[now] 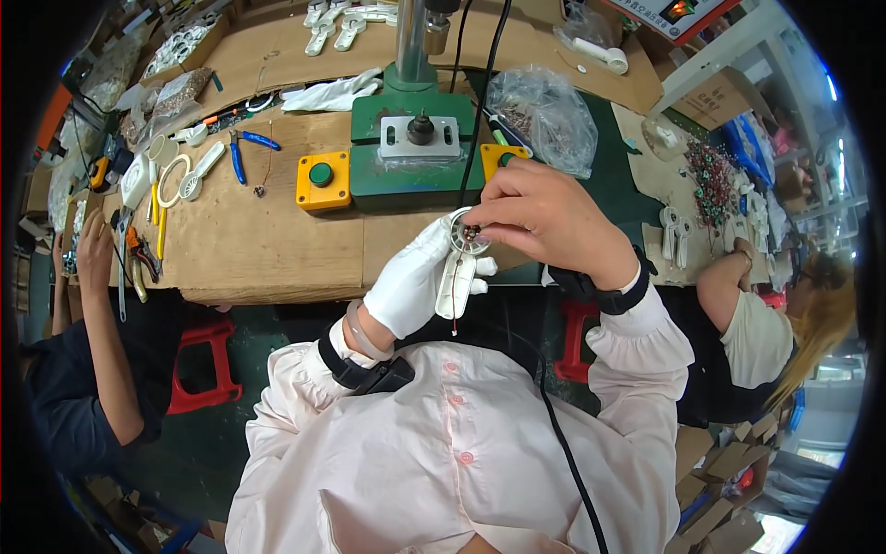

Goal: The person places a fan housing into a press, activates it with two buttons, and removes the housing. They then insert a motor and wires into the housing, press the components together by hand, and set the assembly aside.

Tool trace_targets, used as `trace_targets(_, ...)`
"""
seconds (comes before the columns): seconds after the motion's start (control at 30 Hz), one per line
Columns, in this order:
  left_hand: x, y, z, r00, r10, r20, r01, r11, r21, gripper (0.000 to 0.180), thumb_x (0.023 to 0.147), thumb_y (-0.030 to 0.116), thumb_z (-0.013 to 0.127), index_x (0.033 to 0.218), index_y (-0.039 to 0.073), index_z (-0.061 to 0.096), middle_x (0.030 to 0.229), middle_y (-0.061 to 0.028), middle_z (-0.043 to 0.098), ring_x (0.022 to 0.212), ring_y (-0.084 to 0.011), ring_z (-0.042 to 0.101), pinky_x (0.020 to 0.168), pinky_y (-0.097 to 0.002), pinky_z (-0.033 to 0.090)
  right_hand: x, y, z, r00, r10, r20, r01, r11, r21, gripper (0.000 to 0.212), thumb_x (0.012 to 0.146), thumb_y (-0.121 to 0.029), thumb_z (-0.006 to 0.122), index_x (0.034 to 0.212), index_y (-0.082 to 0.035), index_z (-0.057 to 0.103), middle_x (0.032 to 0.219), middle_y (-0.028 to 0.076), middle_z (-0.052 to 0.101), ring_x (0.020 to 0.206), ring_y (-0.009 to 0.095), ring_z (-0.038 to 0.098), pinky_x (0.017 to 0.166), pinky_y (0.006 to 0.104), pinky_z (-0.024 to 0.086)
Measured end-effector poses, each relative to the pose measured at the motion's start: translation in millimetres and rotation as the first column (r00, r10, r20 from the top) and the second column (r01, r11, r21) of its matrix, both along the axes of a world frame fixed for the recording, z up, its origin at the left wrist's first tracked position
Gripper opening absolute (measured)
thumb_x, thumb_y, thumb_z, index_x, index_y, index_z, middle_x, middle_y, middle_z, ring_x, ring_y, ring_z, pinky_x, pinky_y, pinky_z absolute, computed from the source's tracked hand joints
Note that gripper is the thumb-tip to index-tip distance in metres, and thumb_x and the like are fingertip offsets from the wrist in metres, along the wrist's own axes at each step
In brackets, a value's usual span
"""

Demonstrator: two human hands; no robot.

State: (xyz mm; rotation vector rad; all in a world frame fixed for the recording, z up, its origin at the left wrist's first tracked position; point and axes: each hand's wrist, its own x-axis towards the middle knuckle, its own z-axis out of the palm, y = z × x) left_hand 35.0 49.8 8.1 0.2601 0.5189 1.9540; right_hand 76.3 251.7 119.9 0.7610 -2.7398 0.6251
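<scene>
My left hand [413, 277], in a white glove, is closed around a white plastic housing [452, 288] shaped like a small hand fan, with a round ribbed head and a short handle. A thin wire runs down over the handle. My bare right hand [544, 217] reaches in from the right, thumb and fingers pinched at the round head. Between the fingertips and the head is a small dark, copper-coloured coil part [472, 233], partly hidden by the fingers. Just beyond stands a press with a green base [406, 185] and a metal fixture plate [394, 140].
Yellow button boxes [323, 182] flank the press base. Blue-handled pliers [242, 155], white housings [201, 173] and a white glove [330, 92] lie to the left. A clear bag [544, 115] and a pile of small wired parts [712, 189] are right. People sit on both sides.
</scene>
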Motion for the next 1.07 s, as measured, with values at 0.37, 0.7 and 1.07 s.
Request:
trace_targets(0.37, -1, 1, -2, 0.999, 0.002, -0.041, -0.004, 0.999, -0.033, 0.05, 0.103, 0.035, 0.046, 0.146, 0.01, 0.038, 0.125, -0.0109, 0.058, 0.105, -0.0284, 0.064, 0.084, -0.0397, 0.057, -3, -2, 0, 0.999, 0.036, -0.005, -0.035, 0.997, 0.075, 0.018, 0.075, -0.016, 0.077, 0.093, -0.013, 0.074, 0.081, 0.0, 0.058, 0.079, 0.021, 0.058, 0.067, 0.0343, 0.048)
trace_targets(0.7, 3, 5, -2, 0.996, 0.06, -0.061, -0.064, 0.996, -0.067, 0.05, 0.104, 0.036, 0.045, 0.145, 0.009, 0.039, 0.12, -0.01, 0.06, 0.1, -0.0241, 0.066, 0.08, -0.0351, 0.058, -1, -4, -12, 0.999, 0.019, -0.038, -0.018, 0.999, 0.04, 0.017, 0.076, -0.016, 0.076, 0.092, -0.011, 0.072, 0.081, 0.002, 0.056, 0.079, 0.022, 0.056, 0.067, 0.0348, 0.047)
trace_targets(1.07, 3, 5, -5, 0.996, 0.058, -0.064, -0.062, 0.996, -0.068, 0.052, 0.103, 0.038, 0.047, 0.146, 0.01, 0.039, 0.12, -0.0084, 0.061, 0.098, -0.0226, 0.066, 0.078, -0.0343, 0.058, -2, -4, -13, 0.999, 0.031, -0.014, -0.031, 0.999, 0.012, 0.017, 0.078, -0.015, 0.075, 0.093, -0.009, 0.072, 0.082, 0.003, 0.057, 0.08, 0.024, 0.056, 0.07, 0.0355, 0.048)
